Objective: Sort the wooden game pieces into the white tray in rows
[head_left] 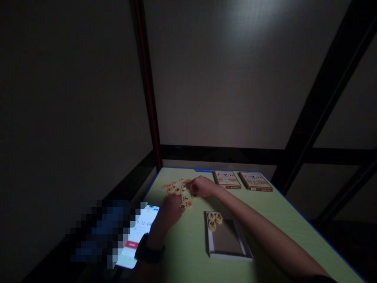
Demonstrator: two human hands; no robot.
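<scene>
right hand, round pieces, cream, lettered

Loose discs far left on table, tray nearer and rightward — three pieces inside, two boxes behind

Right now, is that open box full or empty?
Partly filled: the open box holds a few round pieces grouped in its far left corner, and much of its brown bottom shows.
</scene>
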